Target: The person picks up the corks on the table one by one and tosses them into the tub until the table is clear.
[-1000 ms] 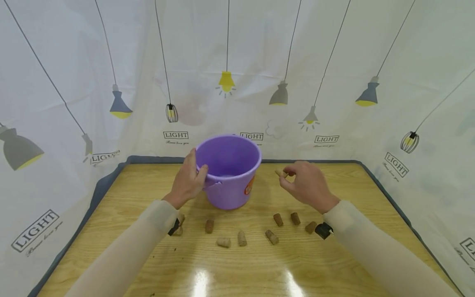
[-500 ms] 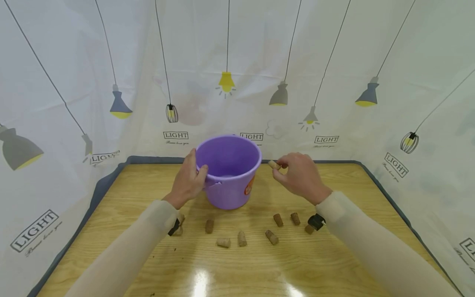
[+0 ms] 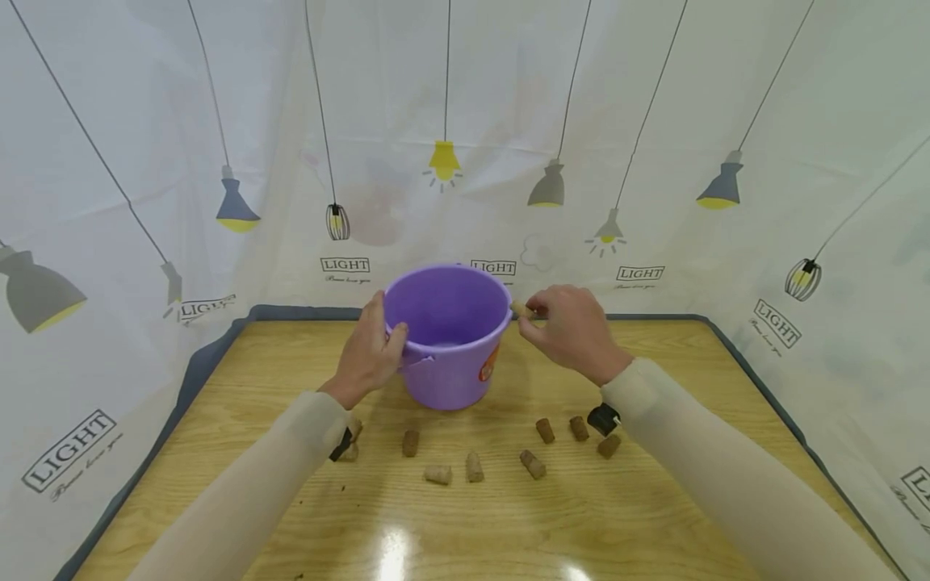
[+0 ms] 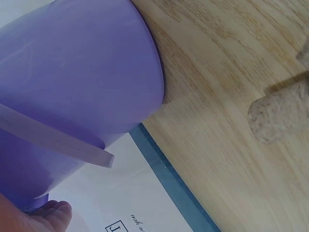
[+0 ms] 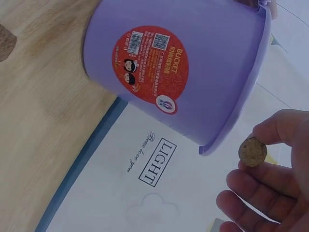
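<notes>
A purple bucket [image 3: 446, 375] stands upright on the wooden table, its red round label [image 5: 152, 70] facing my right side. My left hand [image 3: 366, 351] grips the bucket's left rim, thumb over the edge; in the left wrist view only some fingertips [image 4: 60, 212] show by the rim. Just outside the right rim, my right hand [image 3: 574, 331] pinches a cork [image 5: 252, 152] between thumb and finger. Several corks lie on the table in front of the bucket, among them a pale cork [image 3: 437, 474] and a dark cork [image 3: 410, 443]. The bucket's bottom is mostly hidden.
The table [image 3: 450, 532] has a dark blue edge strip [image 3: 603, 316] along its back and sides. White cloth walls [image 3: 494, 97] printed with lamps rise behind and beside it. More corks lie partly behind my left wrist.
My right hand has moved left and slightly up with the cork, from right of the bucket to its rim. The left hand and bucket have stayed still.
</notes>
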Available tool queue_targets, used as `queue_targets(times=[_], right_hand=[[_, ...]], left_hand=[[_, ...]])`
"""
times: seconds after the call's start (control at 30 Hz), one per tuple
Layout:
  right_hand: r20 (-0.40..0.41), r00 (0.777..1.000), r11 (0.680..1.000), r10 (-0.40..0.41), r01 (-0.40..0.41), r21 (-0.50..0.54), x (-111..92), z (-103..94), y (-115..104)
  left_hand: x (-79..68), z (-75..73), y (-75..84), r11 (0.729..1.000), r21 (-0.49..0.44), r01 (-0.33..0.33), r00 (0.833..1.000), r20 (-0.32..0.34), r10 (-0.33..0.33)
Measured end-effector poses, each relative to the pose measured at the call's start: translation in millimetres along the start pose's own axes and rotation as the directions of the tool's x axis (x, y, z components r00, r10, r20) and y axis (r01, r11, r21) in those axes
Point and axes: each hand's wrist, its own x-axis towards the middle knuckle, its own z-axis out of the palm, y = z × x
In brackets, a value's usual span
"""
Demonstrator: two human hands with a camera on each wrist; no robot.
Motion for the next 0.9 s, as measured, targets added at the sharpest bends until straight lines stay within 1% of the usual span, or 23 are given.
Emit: queue_targets(times=[0.2, 0.43, 0.63, 0.9], right_hand=[[0.024, 1.0, 1.0, 0.015, -0.015, -0.001, 8.0, 2.7, -5.5], [0.032, 0.999, 1.0, 0.01, -0.01, 0.003, 16.6, 6.8, -10.2], [0.063, 0.998, 1.0, 0.018, -0.018, 0.005, 24.4, 10.3, -16.5], [0.084, 0.996, 1.0, 0.025, -0.026, 0.002, 30.2, 14.7, -23.9]], left_hand=[[-0.8, -0.4, 0.7, 1.0, -0.004, 0.006, 1.0, 0.003, -0.006], [-0.9, -1.0, 1.9, 1.0, -0.005, 0.005, 1.0, 0.009, -0.005], [-1.3, -1.7, 3.3, 1.0, -0.007, 0.011, 1.0, 0.011, -0.01], [-1.5, -1.6, 2.2, 1.0, 0.0, 0.014, 1.0, 0.018, -0.014]])
